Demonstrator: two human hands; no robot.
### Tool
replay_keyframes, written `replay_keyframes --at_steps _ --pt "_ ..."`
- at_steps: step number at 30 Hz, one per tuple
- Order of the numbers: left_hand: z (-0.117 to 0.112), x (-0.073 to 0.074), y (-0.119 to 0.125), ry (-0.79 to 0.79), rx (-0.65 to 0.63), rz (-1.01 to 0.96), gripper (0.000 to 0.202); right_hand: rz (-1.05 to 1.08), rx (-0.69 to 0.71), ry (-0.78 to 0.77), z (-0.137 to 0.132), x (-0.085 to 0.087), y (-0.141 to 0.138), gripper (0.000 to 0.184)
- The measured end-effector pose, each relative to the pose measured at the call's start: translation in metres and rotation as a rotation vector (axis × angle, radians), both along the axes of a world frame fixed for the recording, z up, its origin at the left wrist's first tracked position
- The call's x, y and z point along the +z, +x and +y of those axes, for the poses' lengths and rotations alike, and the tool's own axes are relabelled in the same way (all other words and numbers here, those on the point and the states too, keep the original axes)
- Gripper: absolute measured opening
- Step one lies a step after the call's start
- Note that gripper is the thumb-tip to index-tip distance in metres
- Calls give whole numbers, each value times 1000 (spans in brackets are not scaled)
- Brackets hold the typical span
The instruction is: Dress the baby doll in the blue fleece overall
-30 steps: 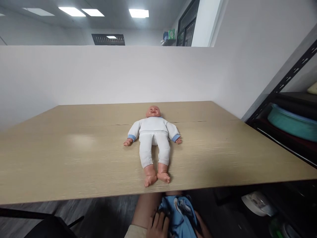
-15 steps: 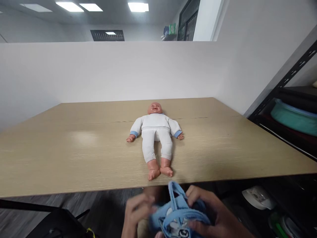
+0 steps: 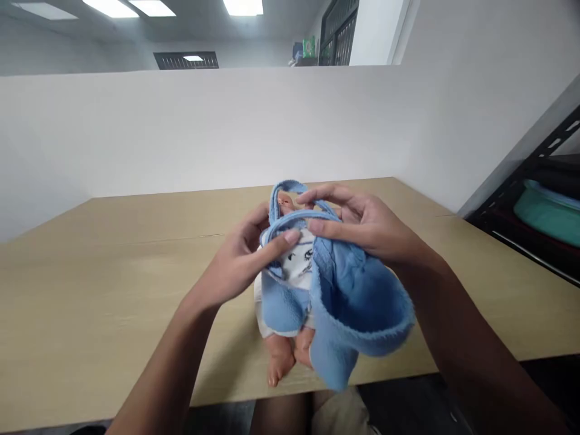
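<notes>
A pair of small blue fleece overalls (image 3: 290, 308), with strap loops at the top and a white patch bearing a printed face, hangs in the air over the doll. My left hand (image 3: 244, 254) grips its left upper side, thumb lying on the white patch. My right hand (image 3: 357, 220) pinches the upper right edge near the straps. One wide blue opening gapes toward the lower right. Behind the garment, a doll (image 3: 278, 356) lies face up on the table. Only part of its head, some white clothing and its bare feet show; the rest is hidden.
The light wooden table (image 3: 127, 290) reaches back to a low white wall (image 3: 181, 133). On the right stands a black metal shelf (image 3: 512, 187) with a folded teal item (image 3: 548, 211) on it. The table's front edge runs just above my lap.
Both hands have lifted the blue overalls from below the table edge up over the doll, hiding most of it. The garment now hangs more spread out, and the view has shifted slightly.
</notes>
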State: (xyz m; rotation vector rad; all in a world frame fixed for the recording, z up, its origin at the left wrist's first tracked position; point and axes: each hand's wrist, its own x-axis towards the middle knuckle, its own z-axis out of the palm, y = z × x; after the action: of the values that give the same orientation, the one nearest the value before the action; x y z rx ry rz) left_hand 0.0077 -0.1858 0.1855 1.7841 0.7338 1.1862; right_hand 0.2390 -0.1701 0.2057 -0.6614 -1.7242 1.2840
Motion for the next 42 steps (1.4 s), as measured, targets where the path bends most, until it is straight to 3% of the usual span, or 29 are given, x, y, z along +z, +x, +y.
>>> replay_keyframes --at_steps 4,8,10,16,20,24,26,29,31,33,36,39,42 --pt "46 8 -1 86 116 48 30 25 -180 195 45 -2 -2 41" --pt "72 6 0 91 167 50 19 -10 -402 387 74 -4 4 32" --pt "80 4 3 90 217 28 20 -49 -446 448 80 -5 5 30" --pt "92 0 8 138 395 59 16 -162 -505 584 71 -10 -6 29" --pt "93 1 3 184 523 54 7 -363 -536 699 54 -16 -19 50" --pt "95 5 -2 121 595 -52 16 -534 -408 757 53 -28 -28 69" --pt "98 4 -4 96 630 -83 20 -608 -347 717 58 -33 -28 59" --pt "110 0 -12 45 649 -120 15 -560 -357 661 63 -31 -24 22" --pt "119 -3 -18 55 625 -212 18 -399 -333 632 66 -28 -19 12" --pt "123 -4 -23 146 552 -278 37 -181 -273 565 68 -25 -14 19" --pt "116 1 -25 233 275 -167 49 74 -197 431 74 -24 -9 26" --pt "100 6 -23 177 -44 51 75 118 -193 329 76 -24 -10 23" --pt "88 9 -23 178 -152 199 86 68 -236 239 70 -18 -17 20"
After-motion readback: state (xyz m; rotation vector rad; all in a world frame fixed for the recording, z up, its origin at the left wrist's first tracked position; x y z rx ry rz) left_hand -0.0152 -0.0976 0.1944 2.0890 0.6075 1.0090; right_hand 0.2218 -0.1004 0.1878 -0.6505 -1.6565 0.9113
